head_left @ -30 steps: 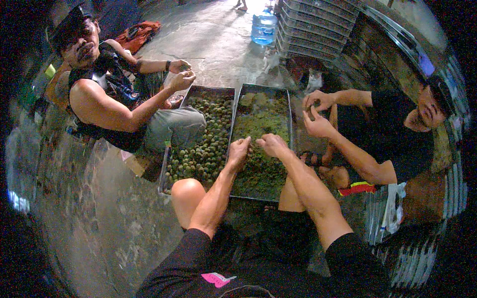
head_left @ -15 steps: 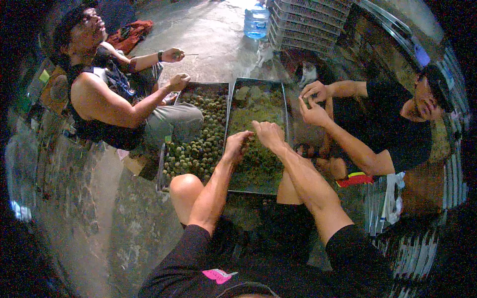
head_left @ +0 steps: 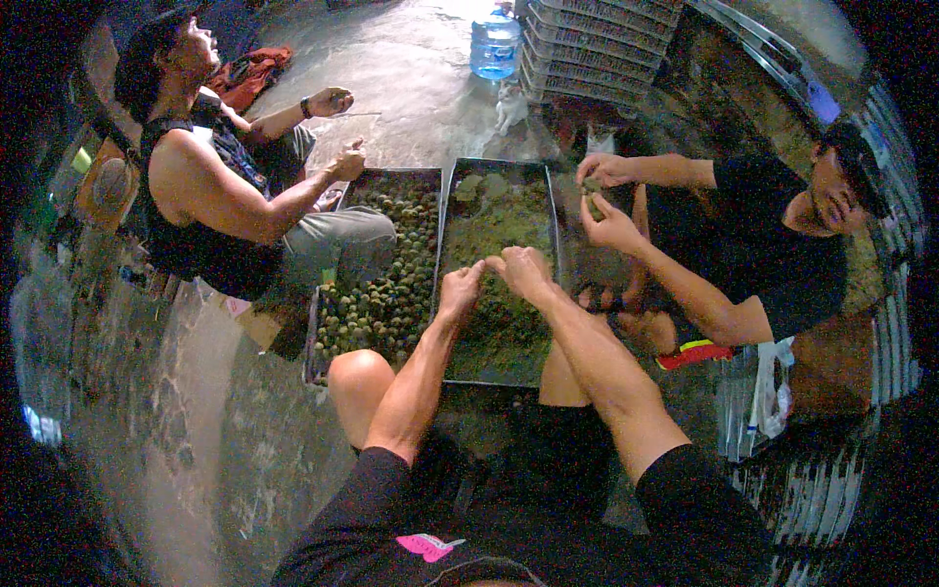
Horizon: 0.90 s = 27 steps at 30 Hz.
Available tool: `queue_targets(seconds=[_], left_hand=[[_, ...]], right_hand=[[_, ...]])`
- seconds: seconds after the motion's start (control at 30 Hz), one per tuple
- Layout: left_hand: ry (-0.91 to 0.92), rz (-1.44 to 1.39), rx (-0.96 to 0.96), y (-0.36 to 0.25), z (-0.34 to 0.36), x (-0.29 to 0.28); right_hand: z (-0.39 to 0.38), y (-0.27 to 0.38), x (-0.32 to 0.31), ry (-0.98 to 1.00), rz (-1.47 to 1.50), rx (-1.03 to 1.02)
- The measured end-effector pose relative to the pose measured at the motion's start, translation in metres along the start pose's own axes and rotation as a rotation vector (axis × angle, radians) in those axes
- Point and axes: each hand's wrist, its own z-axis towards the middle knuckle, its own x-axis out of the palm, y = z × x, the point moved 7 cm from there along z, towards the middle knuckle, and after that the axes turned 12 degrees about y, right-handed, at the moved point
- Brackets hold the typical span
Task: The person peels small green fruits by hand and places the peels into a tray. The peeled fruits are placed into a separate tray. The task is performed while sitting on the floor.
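Observation:
Both my hands hover over a long dark tray [head_left: 497, 383] that holds a bed of loose greenish-brown, crumbly material [head_left: 494, 220]. My left hand [head_left: 461, 293] is closed, its fingers pinched near the tray's left side. Close beside it, my right hand [head_left: 525, 273] is closed too, thumb and fingers pressed together toward the left hand. Whatever sits between my fingertips is too small to make out. To the left lies a second tray [head_left: 309, 354], filled with many small round greenish-brown balls [head_left: 377, 311].
At left, a seated person [head_left: 210, 186] has a thin stick [head_left: 364, 114]. Another person [head_left: 743, 220] at right handles a small greenish lump [head_left: 593, 193]. Beyond the trays are a cat [head_left: 510, 108], a blue water jug [head_left: 495, 46] and stacked crates [head_left: 595, 49].
My hands have drawn closer together, the right fingertips moving down and left toward the left hand. The person at right has spread their fingers around the lump. The view has shifted slightly.

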Motion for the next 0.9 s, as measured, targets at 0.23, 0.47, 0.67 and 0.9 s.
queue_targets(seconds=[0.23,0.47,0.67,0.9], left_hand=[[0.188,-0.538,-0.029,0.008,0.012,0.019],[0.114,-0.449,-0.031,-0.012,0.005,0.017],[-0.123,-0.135,0.169,0.009,0.025,0.013],[-0.141,-0.101,-0.053,-0.004,0.009,0.012]], right_hand=[[0.002,-0.023,-0.009,-0.089,0.461,0.087],[-0.005,-0.015,0.004,0.337,0.956,-0.052],[-0.022,0.029,0.001,0.007,0.134,-0.547],[-0.008,-0.003,0.002,0.007,0.135,-0.192]])
